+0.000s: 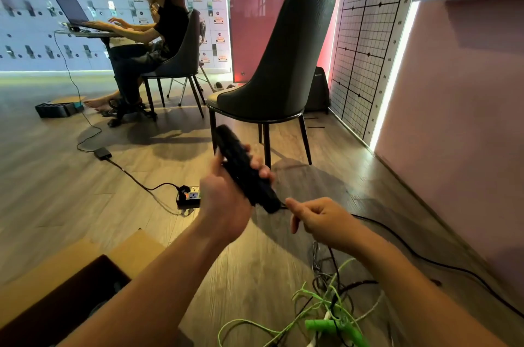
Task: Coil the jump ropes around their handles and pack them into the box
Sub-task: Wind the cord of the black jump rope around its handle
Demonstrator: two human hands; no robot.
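Floor [56,204] wood planks | box [56,273] lower left | chair [283,63] near grid wall [363,48]

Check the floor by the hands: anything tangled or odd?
The green jump rope and dark cords lie tangled in one heap on the floor. The black cord, running from the black handle in the left hand through the right hand, drops into it.
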